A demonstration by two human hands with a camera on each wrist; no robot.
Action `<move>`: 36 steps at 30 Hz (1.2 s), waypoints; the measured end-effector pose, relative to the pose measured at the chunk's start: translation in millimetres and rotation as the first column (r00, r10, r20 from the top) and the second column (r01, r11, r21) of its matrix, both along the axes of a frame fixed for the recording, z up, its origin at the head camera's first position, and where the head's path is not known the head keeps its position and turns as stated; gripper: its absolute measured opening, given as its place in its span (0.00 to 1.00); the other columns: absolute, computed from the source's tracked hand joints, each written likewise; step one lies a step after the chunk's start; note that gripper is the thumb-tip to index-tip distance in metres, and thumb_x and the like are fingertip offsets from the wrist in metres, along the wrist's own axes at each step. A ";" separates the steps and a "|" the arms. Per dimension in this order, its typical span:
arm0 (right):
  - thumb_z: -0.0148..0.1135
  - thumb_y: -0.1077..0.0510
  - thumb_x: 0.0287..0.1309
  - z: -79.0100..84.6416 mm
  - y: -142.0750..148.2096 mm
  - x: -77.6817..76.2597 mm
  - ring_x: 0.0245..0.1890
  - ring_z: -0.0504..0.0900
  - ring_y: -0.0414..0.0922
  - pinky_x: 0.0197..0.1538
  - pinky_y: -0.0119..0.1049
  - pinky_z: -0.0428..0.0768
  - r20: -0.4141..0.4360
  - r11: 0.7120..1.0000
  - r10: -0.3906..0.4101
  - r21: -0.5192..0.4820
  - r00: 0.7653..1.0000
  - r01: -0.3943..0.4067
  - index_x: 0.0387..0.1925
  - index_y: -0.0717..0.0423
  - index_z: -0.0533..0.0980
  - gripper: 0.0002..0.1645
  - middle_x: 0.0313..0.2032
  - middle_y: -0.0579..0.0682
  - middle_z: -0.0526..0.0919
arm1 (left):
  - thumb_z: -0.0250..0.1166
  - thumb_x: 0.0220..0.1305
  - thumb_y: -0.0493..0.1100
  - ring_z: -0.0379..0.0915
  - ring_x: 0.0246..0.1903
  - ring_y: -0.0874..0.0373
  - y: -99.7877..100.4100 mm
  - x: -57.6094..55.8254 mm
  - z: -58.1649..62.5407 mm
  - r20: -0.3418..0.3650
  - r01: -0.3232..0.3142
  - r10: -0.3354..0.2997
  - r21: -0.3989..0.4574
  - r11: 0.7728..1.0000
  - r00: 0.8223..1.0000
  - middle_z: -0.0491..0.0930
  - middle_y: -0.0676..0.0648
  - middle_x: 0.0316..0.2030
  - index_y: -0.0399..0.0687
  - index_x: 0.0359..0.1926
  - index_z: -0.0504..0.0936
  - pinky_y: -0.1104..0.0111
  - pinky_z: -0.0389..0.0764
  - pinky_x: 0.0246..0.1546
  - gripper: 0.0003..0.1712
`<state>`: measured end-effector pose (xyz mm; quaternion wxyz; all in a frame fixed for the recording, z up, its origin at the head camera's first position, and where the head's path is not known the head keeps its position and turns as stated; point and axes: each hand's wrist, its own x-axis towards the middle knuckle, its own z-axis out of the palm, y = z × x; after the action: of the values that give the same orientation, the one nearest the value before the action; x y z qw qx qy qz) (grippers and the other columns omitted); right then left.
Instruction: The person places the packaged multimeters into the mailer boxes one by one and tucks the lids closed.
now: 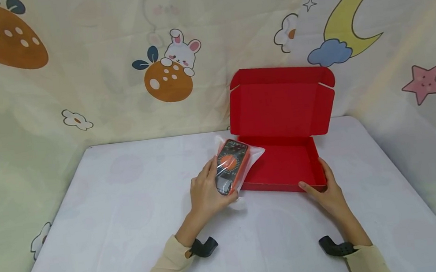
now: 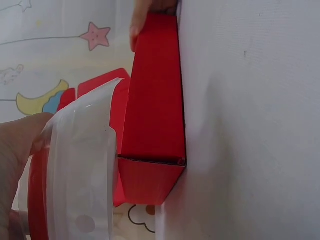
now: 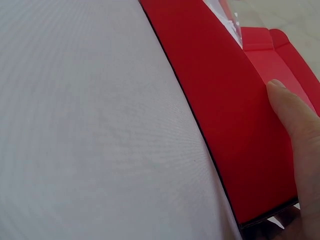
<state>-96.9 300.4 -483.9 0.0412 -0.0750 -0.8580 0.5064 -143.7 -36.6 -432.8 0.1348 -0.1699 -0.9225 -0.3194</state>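
In the head view my left hand [image 1: 209, 193] grips a black and orange multimeter [image 1: 233, 163] inside a clear plastic bag [image 1: 255, 154]. The meter tilts above the table, its dial facing up, beside the left edge of a red cardboard box [image 1: 283, 186]. That box stands with its lid raised at the back, and its red inside shows. My right hand [image 1: 329, 193] holds the box's front right corner, thumb on the front rim and fingers along the right side. From the left wrist, the bag [image 2: 82, 165] partly covers the box [image 2: 155, 90].
The upright lid [image 1: 282, 102] leans back near the patterned cloth wall [image 1: 116, 76]. A white cloth covers the table [image 1: 132, 233]. Each wrist bears a black camera mount, one on the left [image 1: 204, 247] and one on the right [image 1: 335, 246].
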 end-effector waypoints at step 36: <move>0.69 0.44 0.55 -0.9 0.8 0.9 0.69 0.54 0.62 0.56 0.63 0.73 0.026 1.000 -0.014 0.019 1.000 0.013 0.77 0.38 0.35 0.63 0.74 0.59 0.49 | 0.74 0.42 0.61 0.74 0.53 0.49 13.2 -16.7 1.8 -0.020 0.170 -0.171 -0.051 0.984 0.985 0.72 0.42 0.63 0.40 0.69 0.67 0.59 0.76 0.42 0.55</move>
<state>-96.0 301.3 -484.8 0.0343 -0.0870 -0.8627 0.4970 -160.5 -23.4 -431.0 0.1142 -0.2553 -0.9104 -0.3049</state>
